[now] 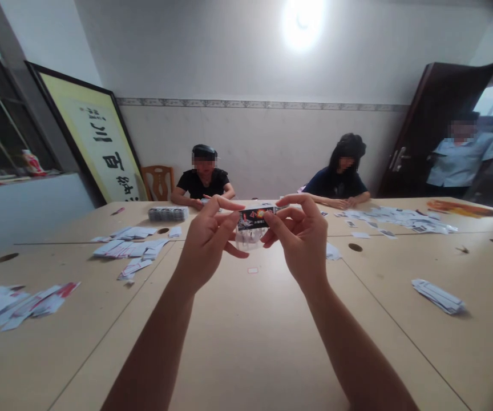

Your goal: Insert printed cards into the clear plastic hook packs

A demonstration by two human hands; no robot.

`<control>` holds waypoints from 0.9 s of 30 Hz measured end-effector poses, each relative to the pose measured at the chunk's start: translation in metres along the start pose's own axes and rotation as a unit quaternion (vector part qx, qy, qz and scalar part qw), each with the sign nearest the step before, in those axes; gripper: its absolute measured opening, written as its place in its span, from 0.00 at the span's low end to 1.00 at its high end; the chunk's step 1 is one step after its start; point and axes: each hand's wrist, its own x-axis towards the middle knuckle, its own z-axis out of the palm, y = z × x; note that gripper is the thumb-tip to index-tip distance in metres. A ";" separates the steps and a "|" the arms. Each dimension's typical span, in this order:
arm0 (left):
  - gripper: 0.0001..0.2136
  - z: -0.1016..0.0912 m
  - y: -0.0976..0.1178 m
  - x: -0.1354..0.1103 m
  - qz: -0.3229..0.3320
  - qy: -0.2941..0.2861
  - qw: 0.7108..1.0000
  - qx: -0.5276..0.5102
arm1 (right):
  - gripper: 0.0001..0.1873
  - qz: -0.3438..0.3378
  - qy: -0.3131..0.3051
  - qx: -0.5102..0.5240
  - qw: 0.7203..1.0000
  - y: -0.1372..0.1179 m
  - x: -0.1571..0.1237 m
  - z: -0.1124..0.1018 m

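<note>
Between my two hands, above the middle of the table, is a small clear plastic pack with a black printed card along its top. The card bears pale lettering and a bright orange patch. My left hand pinches its left end between thumb and fingers. At the right end, my right hand grips it the same way, the thumb lying on the card's front. What the clear part contains is too small to make out.
Paper slips lie on the table at left, far left and back right. A bundle of folded papers sits at right, a stack of packs at back left. Two people sit opposite; another stands by the door.
</note>
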 end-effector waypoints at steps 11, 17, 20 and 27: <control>0.15 0.004 0.001 -0.007 0.000 -0.002 1.000 0.009 | 0.14 -0.007 0.013 -0.016 1.000 -0.001 -0.002 0.000; 0.14 0.006 -0.001 -0.008 0.007 0.006 1.000 0.017 | 0.14 -0.007 0.020 -0.011 1.000 0.002 0.000 0.000; 0.14 0.008 -0.001 -0.008 0.010 0.007 1.000 0.023 | 0.14 -0.012 0.024 -0.013 1.000 0.002 0.000 0.000; 0.14 0.010 0.001 -0.008 0.017 0.010 0.999 0.034 | 0.12 -0.017 0.027 -0.019 0.999 0.002 0.000 0.000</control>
